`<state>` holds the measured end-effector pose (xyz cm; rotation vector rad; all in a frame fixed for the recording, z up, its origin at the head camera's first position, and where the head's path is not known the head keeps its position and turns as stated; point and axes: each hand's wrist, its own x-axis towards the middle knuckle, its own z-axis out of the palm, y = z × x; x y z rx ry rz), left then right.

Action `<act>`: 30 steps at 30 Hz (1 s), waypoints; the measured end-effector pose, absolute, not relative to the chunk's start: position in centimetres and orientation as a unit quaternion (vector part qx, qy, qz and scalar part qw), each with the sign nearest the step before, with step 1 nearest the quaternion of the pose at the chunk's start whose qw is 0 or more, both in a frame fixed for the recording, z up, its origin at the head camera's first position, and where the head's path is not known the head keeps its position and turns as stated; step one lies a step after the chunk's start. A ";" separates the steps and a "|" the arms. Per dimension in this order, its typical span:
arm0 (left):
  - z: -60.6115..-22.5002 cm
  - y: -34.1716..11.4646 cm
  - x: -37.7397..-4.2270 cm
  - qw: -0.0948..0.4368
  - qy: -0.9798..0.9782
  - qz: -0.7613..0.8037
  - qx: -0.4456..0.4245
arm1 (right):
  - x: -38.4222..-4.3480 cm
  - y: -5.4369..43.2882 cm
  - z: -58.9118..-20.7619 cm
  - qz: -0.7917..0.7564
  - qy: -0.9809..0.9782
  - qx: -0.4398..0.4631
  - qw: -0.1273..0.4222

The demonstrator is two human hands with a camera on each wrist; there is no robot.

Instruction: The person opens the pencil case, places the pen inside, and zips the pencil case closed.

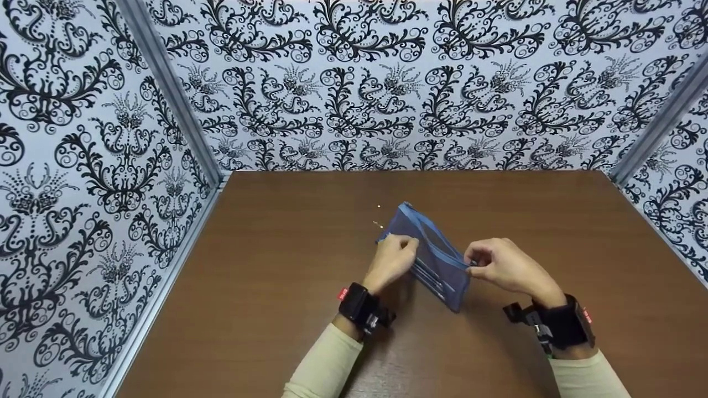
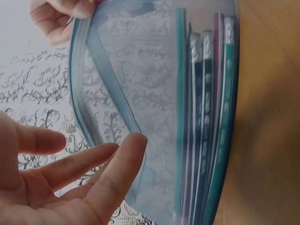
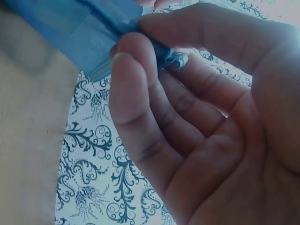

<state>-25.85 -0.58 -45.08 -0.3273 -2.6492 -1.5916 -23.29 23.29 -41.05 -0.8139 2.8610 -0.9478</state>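
Observation:
A blue see-through mesh zip pouch (image 1: 406,226) is held up on its edge over the table, with its zipped top parted. Several pencils (image 2: 206,108) lie along its bottom, in green, dark and reddish colours. At one end of the zip, my right hand (image 1: 506,265) pinches the pouch corner between thumb and fingers; the bunched end (image 3: 176,60) pokes out past them. My left hand (image 1: 391,260) is at the pouch's near side. In the left wrist view its fingers (image 2: 122,173) reach out against the mesh, thumb apart from them.
The brown wooden table (image 1: 265,249) lies under the pouch. Small shiny specks (image 1: 378,225) show on it beyond the left hand. Patterned black-and-white walls (image 1: 376,88) enclose the back and sides, with grey metal posts (image 1: 177,99) at the corners.

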 end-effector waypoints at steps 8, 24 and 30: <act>-44.5 -2.8 -26.8 0.056 -0.859 -0.503 -0.076 | -23.2 24.3 -40.4 -0.306 0.916 -0.258 0.010; -44.6 -5.7 -28.0 -0.002 -0.811 -0.584 -0.017 | -23.2 25.5 -39.9 -0.272 0.931 -0.244 0.005; -44.6 -6.0 -28.1 -0.045 -0.792 -0.608 -0.037 | -23.3 25.8 -39.7 -0.262 0.935 -0.238 -0.010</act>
